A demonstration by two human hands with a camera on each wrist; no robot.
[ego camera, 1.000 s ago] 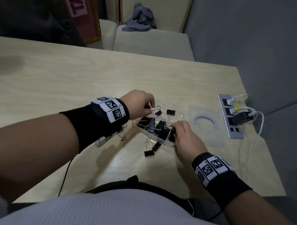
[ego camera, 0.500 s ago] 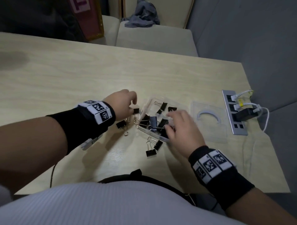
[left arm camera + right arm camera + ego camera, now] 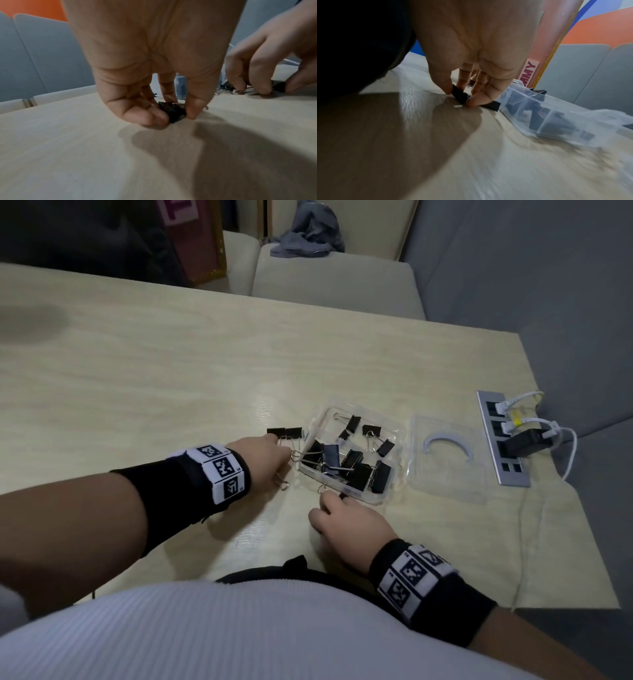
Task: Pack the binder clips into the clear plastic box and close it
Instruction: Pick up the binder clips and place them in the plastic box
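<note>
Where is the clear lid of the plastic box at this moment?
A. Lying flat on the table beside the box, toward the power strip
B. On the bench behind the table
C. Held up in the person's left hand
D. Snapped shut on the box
A: the clear lid lies flat on the table between the open plastic box and the power strip.

- Your head view is dim and evenly lit, with soft light from above; the table shows a faint sheen near the box.
- A dark blotch of shadow lies at the table's far left.
- Straight edges bow toward the frame borders: wide-angle distortion.
- In your left wrist view, the left hand throws a broad, soft shadow toward the camera; the fingertips and the right hand are smeared.
- Your right wrist view is blurrier: the box streaks, the upper left corner is black, and a pale glare patch sits left of the right hand.
</note>
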